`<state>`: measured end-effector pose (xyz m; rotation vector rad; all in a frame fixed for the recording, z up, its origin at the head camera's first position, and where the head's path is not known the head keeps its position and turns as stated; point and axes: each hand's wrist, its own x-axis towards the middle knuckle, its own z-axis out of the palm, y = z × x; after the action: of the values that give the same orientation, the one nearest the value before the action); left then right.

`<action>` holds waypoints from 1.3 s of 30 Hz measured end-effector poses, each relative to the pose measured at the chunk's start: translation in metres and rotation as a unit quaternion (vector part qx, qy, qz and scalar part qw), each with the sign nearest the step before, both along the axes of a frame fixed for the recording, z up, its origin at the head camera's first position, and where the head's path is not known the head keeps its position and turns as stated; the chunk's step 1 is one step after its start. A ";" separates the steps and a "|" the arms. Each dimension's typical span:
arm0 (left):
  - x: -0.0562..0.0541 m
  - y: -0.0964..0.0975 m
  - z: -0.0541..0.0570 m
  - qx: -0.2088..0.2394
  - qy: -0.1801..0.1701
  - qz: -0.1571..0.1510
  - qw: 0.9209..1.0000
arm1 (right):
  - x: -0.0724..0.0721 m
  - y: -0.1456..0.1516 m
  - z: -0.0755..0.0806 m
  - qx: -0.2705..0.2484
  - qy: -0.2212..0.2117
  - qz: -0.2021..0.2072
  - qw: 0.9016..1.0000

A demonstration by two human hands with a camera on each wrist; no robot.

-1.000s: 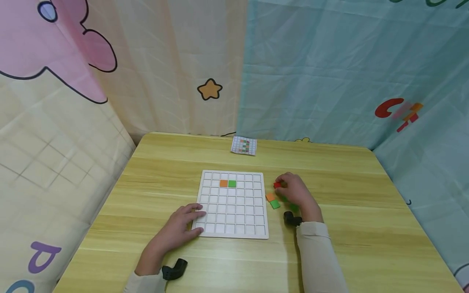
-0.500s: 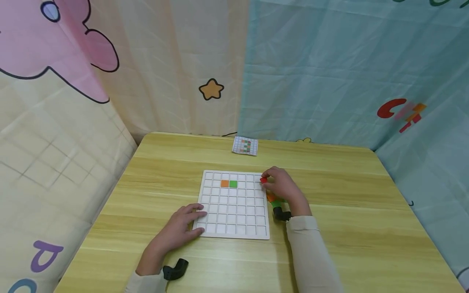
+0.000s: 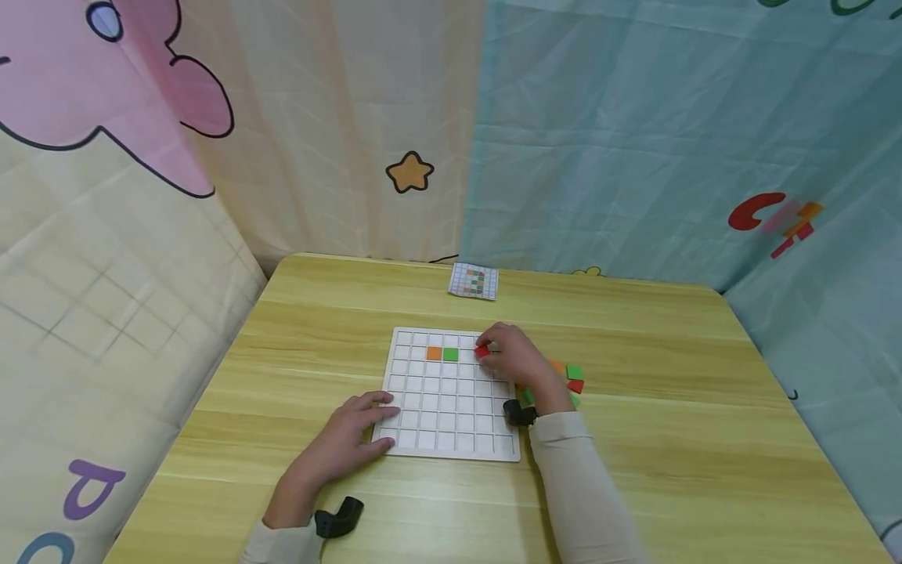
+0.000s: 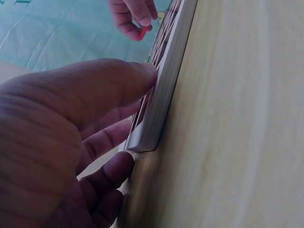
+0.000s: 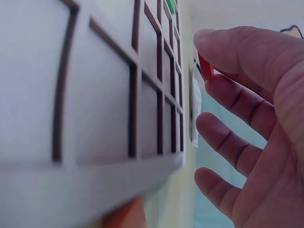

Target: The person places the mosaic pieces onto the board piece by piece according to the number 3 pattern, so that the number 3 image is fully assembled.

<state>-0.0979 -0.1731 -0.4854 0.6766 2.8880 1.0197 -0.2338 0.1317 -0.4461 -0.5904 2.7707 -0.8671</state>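
A white grid board (image 3: 443,402) lies on the table, with an orange square tile (image 3: 434,353) and a green square tile (image 3: 450,355) side by side in its second row. My right hand (image 3: 517,359) pinches a red square tile (image 3: 482,352) between thumb and index finger, over the board's upper right part. In the right wrist view the red tile (image 5: 205,68) stands on edge above the grid. My left hand (image 3: 351,431) rests at the board's lower left edge, fingers spread; in the left wrist view its thumb (image 4: 142,76) lies along the rim.
Several loose orange, green and red tiles, among them a green tile (image 3: 574,373), lie right of the board, partly hidden by my right hand and wrist. A small card (image 3: 473,281) with a coloured grid pattern lies near the table's back edge. Printed curtains stand behind.
My right hand has carried the red tile leftward from the loose tiles to over the board. The loose tiles it covered now show more. My left hand has stayed in place.
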 end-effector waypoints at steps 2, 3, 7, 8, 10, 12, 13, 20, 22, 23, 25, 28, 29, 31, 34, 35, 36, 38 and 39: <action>0.000 0.000 0.000 0.001 0.000 -0.001 1.000 | 0.001 -0.004 0.000 0.002 -0.002 0.000 1.000; 0.000 0.000 0.000 0.001 0.001 -0.001 1.000 | 0.001 -0.006 0.000 0.003 -0.002 0.001 1.000; 0.000 0.001 0.000 0.001 0.004 -0.002 1.000 | 0.001 -0.011 0.000 0.009 -0.003 0.000 1.000; 0.000 0.001 0.000 0.001 0.004 -0.002 1.000 | 0.001 -0.012 0.000 0.011 -0.002 0.002 1.000; 0.000 0.001 0.001 0.001 0.005 -0.002 1.000 | 0.000 -0.015 0.000 0.017 0.001 0.005 1.000; 0.000 0.001 0.001 0.000 0.003 -0.002 1.000 | -0.001 -0.017 -0.001 0.022 0.005 0.011 1.000; 0.000 0.001 0.001 0.000 0.003 -0.002 1.000 | -0.001 -0.018 -0.001 0.025 0.007 0.014 1.000; 0.000 0.000 0.001 -0.004 0.002 0.000 1.000 | -0.005 -0.025 -0.004 0.022 -0.006 0.023 0.999; 0.000 0.000 0.001 -0.005 0.003 -0.001 1.000 | -0.006 -0.026 -0.007 0.023 -0.010 0.024 0.999; 0.000 0.000 0.001 -0.005 0.003 -0.001 1.000 | -0.006 -0.027 -0.008 0.024 -0.011 0.026 0.999; 0.001 0.001 0.001 -0.003 0.003 -0.002 1.000 | -0.006 -0.027 -0.009 0.025 -0.009 0.028 0.999; 0.001 0.001 0.001 -0.002 0.004 -0.002 1.000 | -0.006 -0.028 -0.011 0.027 -0.006 0.031 0.999; 0.001 0.001 0.001 -0.001 0.004 -0.002 1.000 | -0.006 -0.028 -0.011 0.026 -0.007 0.030 0.999; 0.001 0.001 0.001 0.001 0.003 -0.002 1.000 | -0.006 -0.028 -0.012 0.026 -0.010 0.027 0.999; 0.001 0.001 0.001 -0.001 0.004 -0.001 1.000 | -0.006 -0.029 -0.011 0.025 -0.014 0.023 0.999; 0.001 0.000 0.001 -0.001 0.004 0.000 1.000 | -0.006 -0.029 -0.011 0.024 -0.016 0.021 0.999; 0.001 0.000 0.001 -0.002 0.004 0.000 1.000 | -0.005 -0.029 -0.011 0.023 -0.017 0.020 0.999; 0.001 0.000 0.000 -0.005 0.004 0.002 1.000 | -0.004 -0.029 -0.010 0.022 -0.018 0.017 0.999; 0.001 0.000 0.000 -0.005 0.003 0.002 1.000 | -0.004 -0.029 -0.010 0.025 -0.018 0.015 0.999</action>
<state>-0.0974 -0.1732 -0.4851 0.6733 2.8986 1.0035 -0.2379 0.1025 -0.4559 -0.5995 2.7356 -0.7933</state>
